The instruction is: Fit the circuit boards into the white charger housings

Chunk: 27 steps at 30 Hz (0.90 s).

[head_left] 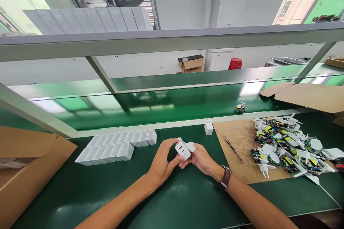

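Observation:
Both hands grip a white charger [183,149] over the middle of the green bench, its port face turned up toward me; a red port and darker slots show on it. My left hand [163,161] pinches it from the left side between thumb and fingers. From the right, my right hand [202,159] closes on its edge, with a white covering on the thumb and a watch on the wrist. A white charger housing [209,128] stands beyond my right hand. To the left, white open cases [107,153] sit in two rows.
A pile of circuit boards with white plug parts [290,146] covers a cardboard sheet [232,136] at right, with tweezers [232,146] on it. A cardboard box [34,164] stands at left. One small board assembly [240,107] rests on the green conveyor [172,103] behind.

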Motion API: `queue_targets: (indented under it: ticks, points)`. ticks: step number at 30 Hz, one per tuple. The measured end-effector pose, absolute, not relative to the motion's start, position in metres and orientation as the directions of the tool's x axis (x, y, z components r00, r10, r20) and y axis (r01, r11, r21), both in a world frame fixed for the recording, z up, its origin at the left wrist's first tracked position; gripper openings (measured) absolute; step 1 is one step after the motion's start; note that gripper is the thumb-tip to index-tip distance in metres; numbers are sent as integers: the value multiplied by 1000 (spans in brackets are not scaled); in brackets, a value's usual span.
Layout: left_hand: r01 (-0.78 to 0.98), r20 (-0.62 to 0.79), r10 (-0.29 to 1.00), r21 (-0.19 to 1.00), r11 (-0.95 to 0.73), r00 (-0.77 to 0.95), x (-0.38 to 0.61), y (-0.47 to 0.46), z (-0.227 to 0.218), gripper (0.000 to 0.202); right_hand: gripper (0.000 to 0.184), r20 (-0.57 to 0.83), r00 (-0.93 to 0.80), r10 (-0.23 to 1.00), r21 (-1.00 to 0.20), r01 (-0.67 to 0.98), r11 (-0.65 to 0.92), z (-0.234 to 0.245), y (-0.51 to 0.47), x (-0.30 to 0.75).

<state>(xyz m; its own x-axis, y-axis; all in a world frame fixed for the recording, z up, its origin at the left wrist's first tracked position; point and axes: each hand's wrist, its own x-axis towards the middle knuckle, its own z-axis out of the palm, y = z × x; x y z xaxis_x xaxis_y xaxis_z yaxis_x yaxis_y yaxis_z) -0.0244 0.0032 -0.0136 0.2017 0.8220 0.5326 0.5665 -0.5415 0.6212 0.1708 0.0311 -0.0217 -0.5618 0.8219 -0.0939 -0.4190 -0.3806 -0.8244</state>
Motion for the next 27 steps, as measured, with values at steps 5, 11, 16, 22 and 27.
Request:
queue_targets:
  ticks: [5, 11, 16, 22, 27]
  points:
    - [584, 594, 759, 526, -618, 268, -27, 6, -11, 43, 54, -94, -578, 810, -825, -410, -389, -23, 30, 170]
    - [606, 567, 768, 510, -611, 297, -29, 7, -12, 51, 54, -106, -575, 811, -837, -389, -385, -22, 30, 171]
    - [598, 576, 765, 515, -614, 289, -29, 8, -14, 47, 52, -114, -566, 816, -858, -358, -368, -26, 32, 170]
    - [559, 354, 916, 727, -398, 190, -29, 6, -10, 51, 27, 142, -302, 943, -990, -42, 136, -33, 33, 175]
    - [486, 245, 957, 824, -291, 157, -26, 8, -10, 34, 31, 412, -315, 855, -777, 369, 510, -34, 27, 178]
